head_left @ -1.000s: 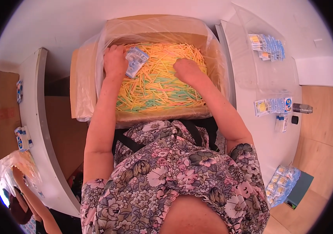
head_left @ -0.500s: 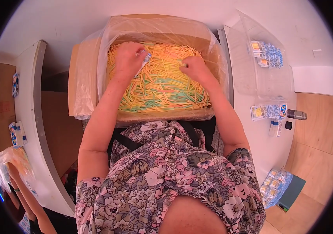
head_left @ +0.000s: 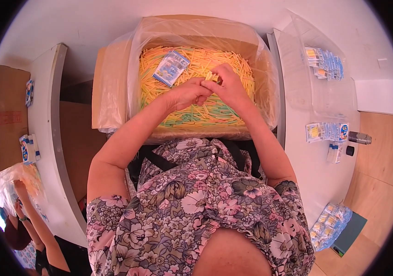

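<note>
Both hands meet above a box full of thin yellow, orange and green sticks (head_left: 233,108). My right hand (head_left: 228,87) pinches a small bundle of yellow sticks (head_left: 211,76), with the ends poking up between its fingers. Against the lower end of that bundle, my left hand (head_left: 189,93) is closed, its fingertips touching the right hand's fingers. What lies inside the left fingers is mostly hidden. A small blue-and-white printed packet (head_left: 172,68) lies flat on the sticks, just beyond the left hand and apart from it.
The cardboard box (head_left: 196,23) has a clear plastic liner (head_left: 123,83). On the right table (head_left: 297,152) are a clear plastic bin (head_left: 293,92), stacked packets (head_left: 327,132) and a dark cylinder (head_left: 360,138). At the left, a co-worker's arms (head_left: 35,216) reach to a plastic bag (head_left: 17,184).
The packet has left my left hand and now lies on the sticks. My left hand has moved right and nearer to meet my right hand, where a bundle of yellow sticks now shows.
</note>
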Tool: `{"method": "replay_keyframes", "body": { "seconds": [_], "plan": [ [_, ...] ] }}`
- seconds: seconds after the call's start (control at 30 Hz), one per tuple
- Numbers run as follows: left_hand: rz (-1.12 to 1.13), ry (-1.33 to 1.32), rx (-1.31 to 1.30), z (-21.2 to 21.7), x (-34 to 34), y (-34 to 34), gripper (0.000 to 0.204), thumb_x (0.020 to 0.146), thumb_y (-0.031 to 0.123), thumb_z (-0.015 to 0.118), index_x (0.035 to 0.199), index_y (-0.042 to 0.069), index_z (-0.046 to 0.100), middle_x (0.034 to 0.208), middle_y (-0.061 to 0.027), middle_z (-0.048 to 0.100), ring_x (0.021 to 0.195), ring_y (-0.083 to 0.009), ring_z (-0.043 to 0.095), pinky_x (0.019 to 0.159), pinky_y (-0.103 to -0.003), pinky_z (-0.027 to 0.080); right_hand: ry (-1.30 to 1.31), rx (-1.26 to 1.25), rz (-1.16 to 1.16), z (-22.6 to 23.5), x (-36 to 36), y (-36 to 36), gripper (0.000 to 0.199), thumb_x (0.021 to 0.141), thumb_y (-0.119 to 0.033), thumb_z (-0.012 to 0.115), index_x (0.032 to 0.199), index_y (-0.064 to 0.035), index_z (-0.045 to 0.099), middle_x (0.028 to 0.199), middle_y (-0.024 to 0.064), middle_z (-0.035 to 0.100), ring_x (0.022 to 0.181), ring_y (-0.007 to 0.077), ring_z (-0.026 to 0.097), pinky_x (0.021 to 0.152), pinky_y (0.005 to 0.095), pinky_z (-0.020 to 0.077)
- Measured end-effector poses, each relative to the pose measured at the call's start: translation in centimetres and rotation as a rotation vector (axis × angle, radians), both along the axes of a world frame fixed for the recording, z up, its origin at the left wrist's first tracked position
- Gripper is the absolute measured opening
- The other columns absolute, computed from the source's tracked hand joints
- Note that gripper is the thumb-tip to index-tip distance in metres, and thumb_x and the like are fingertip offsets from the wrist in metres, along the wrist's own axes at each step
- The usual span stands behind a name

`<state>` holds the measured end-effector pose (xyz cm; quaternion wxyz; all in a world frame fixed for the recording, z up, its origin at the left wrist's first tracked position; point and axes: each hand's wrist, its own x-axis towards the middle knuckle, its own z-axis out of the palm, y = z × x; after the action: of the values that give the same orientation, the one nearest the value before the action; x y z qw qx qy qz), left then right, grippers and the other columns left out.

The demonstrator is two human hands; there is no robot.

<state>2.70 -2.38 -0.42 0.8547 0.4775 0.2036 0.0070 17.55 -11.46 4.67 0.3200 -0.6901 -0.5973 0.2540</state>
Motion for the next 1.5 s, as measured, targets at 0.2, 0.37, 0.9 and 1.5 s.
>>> {"method": "replay_keyframes", "body": {
  "seconds": [0.2, 0.37, 0.9, 1.5],
  "plan": [
    [0.071, 0.044, -0.223, 1.2, -0.3, 0.2, 0.019, 0.090, 0.010, 0.056, 0.106, 0.001, 0.054, 0.088, -0.0098, 0.060, 0.080, -0.0193, 0.061, 0.070, -0.033, 0.050, 0.016, 0.044, 0.259, 1.4, -0.4, -0.4, 0.087, 0.066, -0.023, 0.080, 0.138, -0.0041, 0.035, 0.139, 0.0162, 0.036, 0.126, 0.0304, 0.041, 0.097, 0.0320, 0.0413],
    [0.319, -0.054, -0.281, 0.8, -0.1, -0.1, 0.029, 0.091, 0.010, 0.052, 0.118, -0.002, 0.050, 0.114, -0.0131, 0.054, 0.100, -0.0221, 0.058, 0.078, -0.034, 0.052, -0.231, 0.164, 0.290, 0.5, -2.1, 1.0, 0.090, 0.060, -0.022, 0.083, 0.136, -0.0036, 0.038, 0.135, 0.0169, 0.043, 0.120, 0.0333, 0.046, 0.098, 0.0372, 0.0428],
    [0.128, 0.016, 0.466, 1.0, 0.4, -0.8, 0.043, 0.074, 0.007, 0.072, 0.111, 0.005, 0.052, 0.099, -0.0058, 0.058, 0.085, -0.0102, 0.055, 0.070, -0.025, 0.048, -0.034, -0.072, -0.119, 0.5, -2.6, 1.0, 0.031, 0.082, -0.033, 0.064, 0.096, -0.0058, 0.059, 0.077, 0.0136, 0.065, 0.069, 0.0293, 0.063, 0.059, 0.0373, 0.0485],
    [0.387, 0.814, 1.657, -0.1, -3.9, 6.4, 0.046, 0.064, 0.024, 0.082, 0.098, 0.005, 0.058, 0.105, -0.0144, 0.060, 0.095, -0.0334, 0.057, 0.083, -0.039, 0.047, -0.301, -0.012, 0.150, -0.6, -0.6, -6.5, 0.022, 0.081, -0.023, 0.062, 0.071, -0.0032, 0.057, 0.060, 0.0154, 0.057, 0.057, 0.0349, 0.056, 0.053, 0.0419, 0.0437]
  ]
}}
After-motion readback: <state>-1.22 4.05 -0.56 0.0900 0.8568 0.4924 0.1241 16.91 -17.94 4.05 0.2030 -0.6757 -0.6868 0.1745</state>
